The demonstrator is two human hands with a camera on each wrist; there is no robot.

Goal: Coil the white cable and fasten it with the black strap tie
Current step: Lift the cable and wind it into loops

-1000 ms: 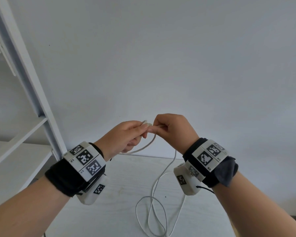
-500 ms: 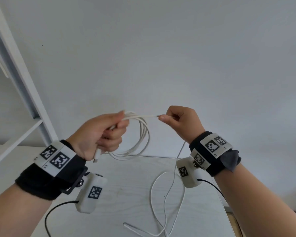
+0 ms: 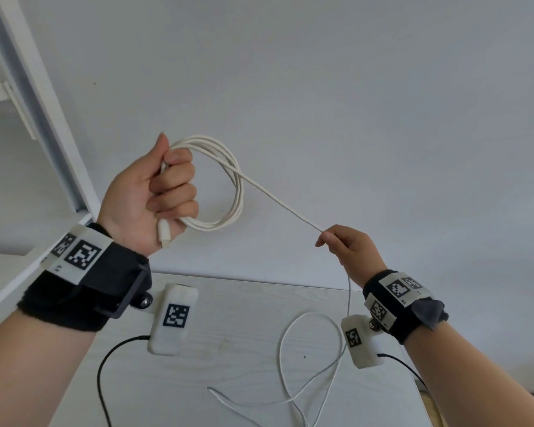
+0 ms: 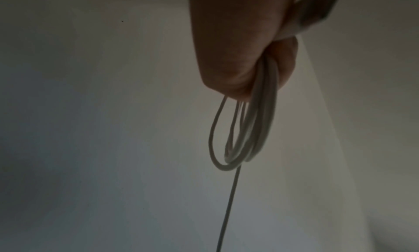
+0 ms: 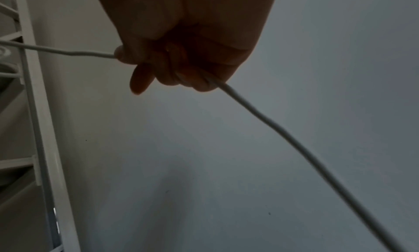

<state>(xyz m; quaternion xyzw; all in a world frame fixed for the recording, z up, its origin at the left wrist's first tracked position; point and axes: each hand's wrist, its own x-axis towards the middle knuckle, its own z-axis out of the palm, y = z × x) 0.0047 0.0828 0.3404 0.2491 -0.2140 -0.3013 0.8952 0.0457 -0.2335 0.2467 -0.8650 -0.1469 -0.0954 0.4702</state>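
Left grip [image 3: 154,192] is clenched around white cable [image 3: 228,180] loops; right grip [image 3: 349,245] pinches the light, limp strand beside them.

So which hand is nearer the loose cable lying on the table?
Right. The right hand hovers almost above the loose cable on the table; the left hand is raised higher, off left.

The left hand [image 3: 148,198] grips a coil of cable [image 3: 228,180]. The right hand [image 3: 349,248] pinches the taut strand. Slack loops lie on the bench [image 3: 244,349].
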